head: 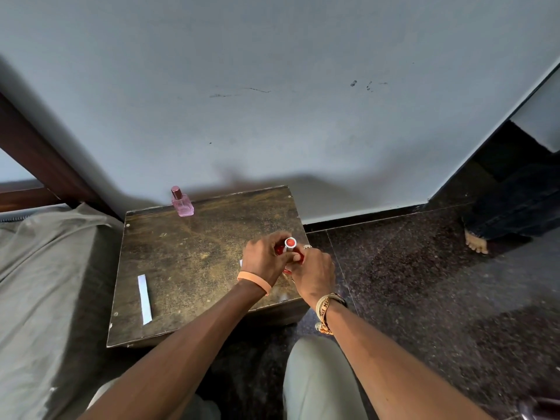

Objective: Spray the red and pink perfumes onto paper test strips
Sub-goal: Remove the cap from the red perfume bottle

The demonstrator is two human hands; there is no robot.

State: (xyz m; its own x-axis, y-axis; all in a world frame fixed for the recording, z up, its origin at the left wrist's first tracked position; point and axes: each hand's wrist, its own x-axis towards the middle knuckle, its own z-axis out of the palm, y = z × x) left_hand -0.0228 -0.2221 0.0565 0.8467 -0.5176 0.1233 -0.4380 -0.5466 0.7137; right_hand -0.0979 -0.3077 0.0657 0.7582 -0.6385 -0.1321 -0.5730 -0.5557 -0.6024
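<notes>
Head view: mid-frame, left hand [263,259] and right hand [313,275] both grip the red perfume [290,243] above the worktop [197,247]. Pink perfume [181,204] stands left of centre, paper strip [144,298] lower left. Wristband [325,307] lettering unreadable.

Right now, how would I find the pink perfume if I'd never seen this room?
Find the worn wooden table against the grey wall. At its far left corner stands the pink perfume bottle. It stands alone, pale and see-through with a darker cap, unlike the red bottle gripped by the left hand and right hand.
</notes>
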